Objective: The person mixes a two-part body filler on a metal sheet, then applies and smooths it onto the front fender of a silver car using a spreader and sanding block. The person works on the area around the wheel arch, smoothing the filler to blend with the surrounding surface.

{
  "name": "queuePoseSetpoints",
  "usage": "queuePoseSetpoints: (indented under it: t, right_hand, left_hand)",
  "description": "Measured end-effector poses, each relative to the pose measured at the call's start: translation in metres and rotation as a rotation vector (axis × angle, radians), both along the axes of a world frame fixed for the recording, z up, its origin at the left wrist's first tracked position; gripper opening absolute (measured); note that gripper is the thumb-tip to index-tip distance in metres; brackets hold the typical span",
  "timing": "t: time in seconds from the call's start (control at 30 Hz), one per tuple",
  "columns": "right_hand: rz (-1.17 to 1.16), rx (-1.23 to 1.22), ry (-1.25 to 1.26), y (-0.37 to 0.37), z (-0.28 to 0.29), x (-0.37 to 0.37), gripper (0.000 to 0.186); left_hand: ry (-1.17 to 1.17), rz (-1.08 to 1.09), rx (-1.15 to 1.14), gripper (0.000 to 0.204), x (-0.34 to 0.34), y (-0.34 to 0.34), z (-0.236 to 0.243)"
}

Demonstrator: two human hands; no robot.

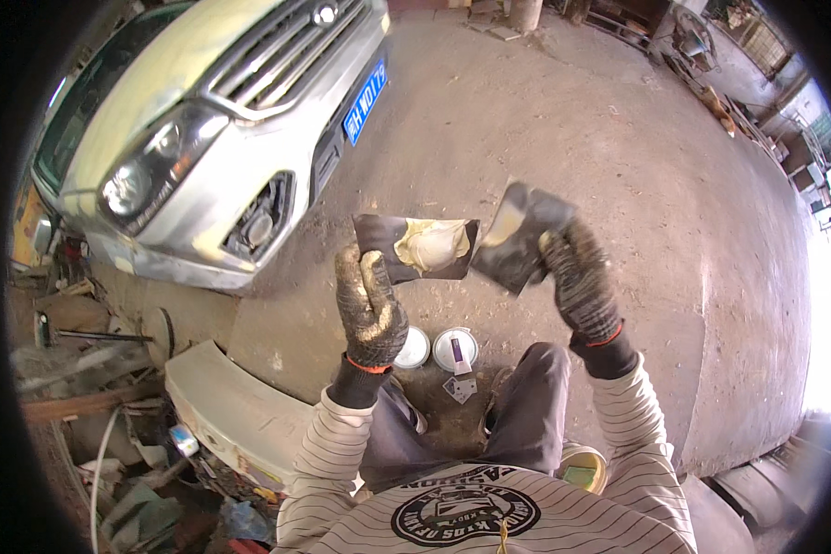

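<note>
My left hand (371,307), in a dirty knit glove, holds a dark flat board (379,242) with a lump of pale yellow putty (431,245) spread on it. My right hand (580,277), also gloved, grips a dark flat scraper blade (517,235) whose edge carries a smear of the same putty. The scraper's tip meets the board's right edge. Both are held at chest height above the concrete floor.
Two round tins with pale lids (455,348) and a small putty knife (459,383) lie on the floor between my knees. A pale car (203,120) with a sanded front bumper stands at the upper left. A detached bumper (231,406) and scrap lie at the lower left.
</note>
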State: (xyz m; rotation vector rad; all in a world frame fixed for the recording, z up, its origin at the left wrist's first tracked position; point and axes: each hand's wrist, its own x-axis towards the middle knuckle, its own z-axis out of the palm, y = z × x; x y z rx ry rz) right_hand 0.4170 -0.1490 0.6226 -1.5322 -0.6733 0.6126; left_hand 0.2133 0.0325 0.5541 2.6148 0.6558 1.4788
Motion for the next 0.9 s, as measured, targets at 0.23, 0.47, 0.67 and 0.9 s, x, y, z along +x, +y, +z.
queuePoseSetpoints:
  t: [0.23, 0.47, 0.67, 0.9]
  right_hand:
    - [-0.038, -0.289, -0.166, -0.015, 0.103, 0.022, 0.025]
    - [-0.091, -0.159, -0.309, -0.043, 0.246, 0.082, 0.022]
    - [-0.052, -0.077, -0.487, -0.048, 0.282, 0.131, 0.023]
    - [-0.104, 0.414, 0.050, -0.022, 0.333, 0.178, 0.028]
  left_hand:
    - [0.059, -0.201, -0.246, 0.034, 0.059, -0.035, 0.177]
    - [0.248, -0.428, -0.091, 0.034, 0.121, -0.070, 0.318]
    - [0.190, -0.558, -0.390, 0.028, 0.165, -0.093, 0.377]
    - [0.057, -0.400, -0.302, 0.030, 0.180, -0.045, 0.374]
